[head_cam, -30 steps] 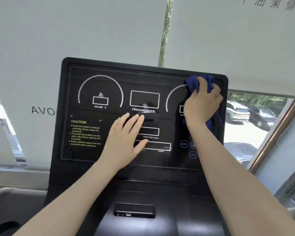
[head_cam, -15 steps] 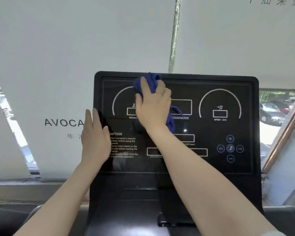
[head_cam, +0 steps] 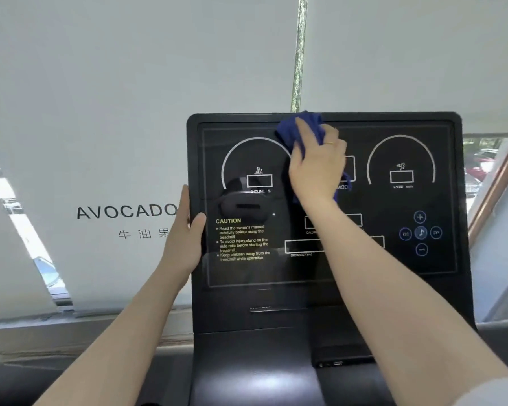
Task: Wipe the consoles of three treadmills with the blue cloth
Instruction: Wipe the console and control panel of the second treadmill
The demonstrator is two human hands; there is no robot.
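Observation:
A black treadmill console point(head_cam: 393, 259) fills the middle of the head view, with two white dial arcs, yellow caution text and round blue buttons at the right. My right hand point(head_cam: 317, 168) grips a bunched blue cloth point(head_cam: 294, 133) and presses it against the top middle of the panel, near the upper edge. My left hand point(head_cam: 185, 238) holds the console's left edge, the thumb on the front face and the fingers wrapped behind it, out of sight.
White blinds with the word AVOCADO point(head_cam: 126, 210) hang behind the console. A window point(head_cam: 481, 168) at the right shows parked cars. Below the panel sits a dark tray with a small USB port strip point(head_cam: 338, 363). Grey handrails point(head_cam: 499, 329) flank the console.
My right hand with the cloth has slid from the panel's top right corner leftward to its top middle. My left hand left the centre of the panel and took hold of the left edge.

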